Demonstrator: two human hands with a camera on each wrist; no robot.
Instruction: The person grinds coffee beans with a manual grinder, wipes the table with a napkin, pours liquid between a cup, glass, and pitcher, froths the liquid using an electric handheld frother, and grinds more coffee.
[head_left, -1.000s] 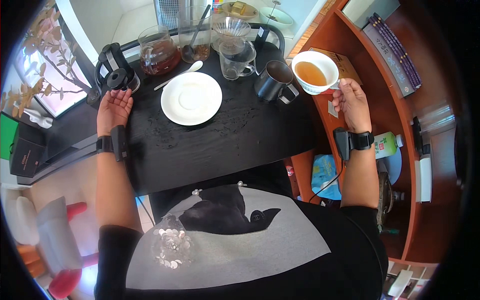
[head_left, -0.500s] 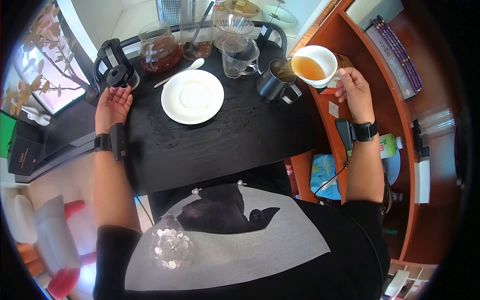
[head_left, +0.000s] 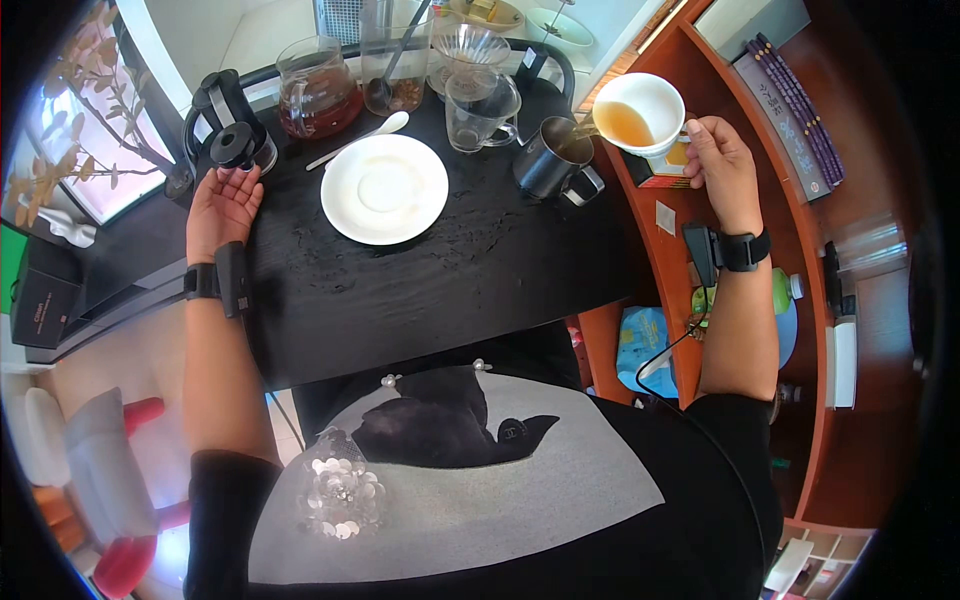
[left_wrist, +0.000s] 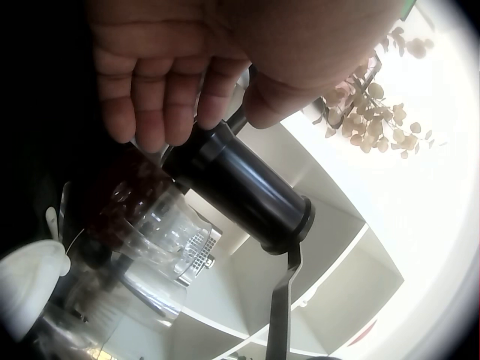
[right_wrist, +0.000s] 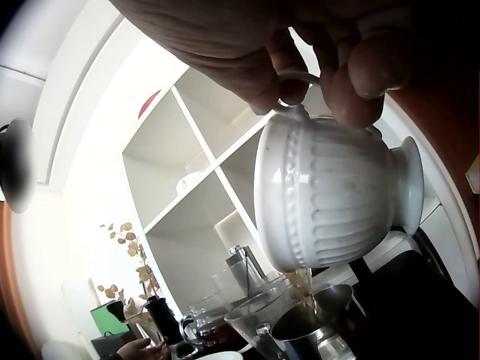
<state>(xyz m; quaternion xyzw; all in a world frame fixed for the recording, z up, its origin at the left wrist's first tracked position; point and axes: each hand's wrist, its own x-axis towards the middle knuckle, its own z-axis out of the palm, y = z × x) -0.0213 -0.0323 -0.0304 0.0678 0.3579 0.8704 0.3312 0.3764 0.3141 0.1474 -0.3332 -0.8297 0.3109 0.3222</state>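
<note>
My right hand [head_left: 728, 172] pinches the handle of a white cup [head_left: 662, 98], which is tipped to the left with amber liquid inside. In the right wrist view, a thin stream runs from the rim of the ribbed cup [right_wrist: 337, 195] into the metal pitcher [right_wrist: 300, 330]. That dark pitcher [head_left: 545, 170] stands upright on the black table [head_left: 440, 290], its handle toward me. On the left, my left hand [head_left: 225, 208] lies palm up, fingers loosely extended, fingertips at the base of a black hand-crank coffee grinder [left_wrist: 240, 180].
Mid-table sit a white saucer [head_left: 385, 220] and a white spoon [head_left: 365, 138]. Behind are a glass server [head_left: 318, 100] of dark liquid, a tall glass [head_left: 395, 70], a glass dripper [head_left: 468, 48] and a glass cup [head_left: 480, 115]. A brown shelf [head_left: 745, 150] stands at the right.
My right hand has moved slightly up and right and tipped the cup further. A stream now runs into the pitcher, and less liquid shows in the cup. My left hand stays by the grinder.
</note>
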